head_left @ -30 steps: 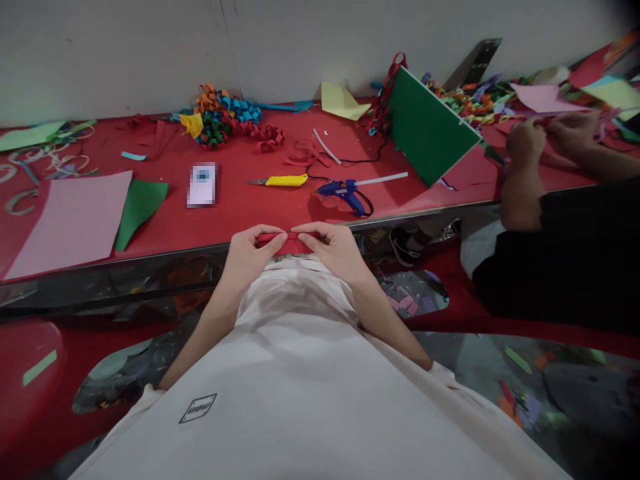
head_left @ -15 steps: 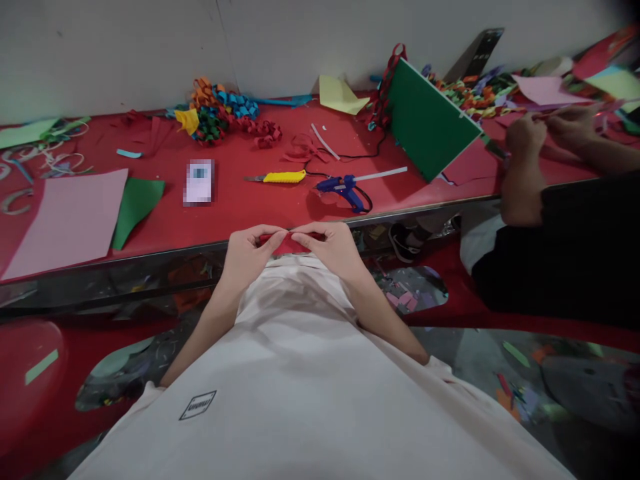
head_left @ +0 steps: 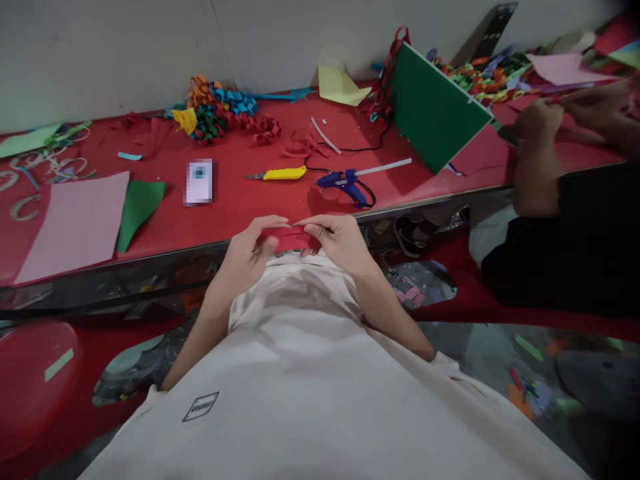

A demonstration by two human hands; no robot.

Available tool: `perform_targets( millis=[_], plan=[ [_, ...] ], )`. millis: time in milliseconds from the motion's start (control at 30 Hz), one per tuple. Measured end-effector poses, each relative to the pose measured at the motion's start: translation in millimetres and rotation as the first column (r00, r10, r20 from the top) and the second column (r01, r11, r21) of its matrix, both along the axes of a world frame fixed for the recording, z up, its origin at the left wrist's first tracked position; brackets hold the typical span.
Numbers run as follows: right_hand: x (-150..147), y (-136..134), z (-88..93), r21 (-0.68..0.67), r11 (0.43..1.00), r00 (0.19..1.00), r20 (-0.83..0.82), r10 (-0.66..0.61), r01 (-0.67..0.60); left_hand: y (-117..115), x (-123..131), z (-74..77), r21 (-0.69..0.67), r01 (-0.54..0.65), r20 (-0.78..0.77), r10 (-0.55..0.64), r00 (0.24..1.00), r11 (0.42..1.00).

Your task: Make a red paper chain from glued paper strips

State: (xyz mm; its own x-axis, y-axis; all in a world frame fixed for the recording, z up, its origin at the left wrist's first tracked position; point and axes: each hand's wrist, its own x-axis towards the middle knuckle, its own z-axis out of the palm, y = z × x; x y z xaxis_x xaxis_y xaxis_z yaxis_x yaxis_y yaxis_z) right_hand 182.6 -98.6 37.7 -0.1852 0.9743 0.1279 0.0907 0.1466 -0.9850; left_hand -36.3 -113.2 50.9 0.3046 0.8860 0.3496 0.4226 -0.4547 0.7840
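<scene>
Between my two hands, just off the table's front edge, is a piece of red paper (head_left: 286, 239) with a fold line along it. My left hand (head_left: 249, 255) has its fingers around the left end, the thumb a little lifted from the paper. The right end is pinched by my right hand (head_left: 345, 243), thumb against fingers. Beyond them on the red table lie a yellow utility knife (head_left: 285, 174) and a blue glue gun (head_left: 345, 183) with a white glue stick in its back.
A pink sheet (head_left: 80, 223), a green sheet (head_left: 140, 208) and a blurred-out phone-like object (head_left: 199, 182) lie to the left. Curled paper strips (head_left: 220, 110) sit at the back. A green board (head_left: 435, 107) leans at right, near a co-worker's hands (head_left: 543, 120). Stools stand below.
My hands have shifted from pinching at the middle of the red paper; the left thumb has lifted, and more of the paper shows. The view has turned slightly.
</scene>
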Motion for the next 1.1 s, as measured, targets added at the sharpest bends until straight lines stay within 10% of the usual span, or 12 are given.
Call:
perform_targets(
  millis=[200,700,1100],
  plan=[
    [-4,-1,-1.2,-0.067,0.991,0.991,-0.07,0.113,-0.118,-4,3,-6.0,0.212,-0.057,0.0,0.059,0.998,0.976],
    [-6,-6,-2.3,0.016,1.0,0.998,-0.053,0.026,-0.025,-1,18,-10.4,-0.324,-0.19,0.329,0.299,0.896,0.927],
    [-9,-2,-1.6,-0.081,0.996,0.982,-0.188,0.017,-0.032,1,21,-10.3,-0.361,-0.179,0.316,0.3,0.9,0.915]
  ],
)
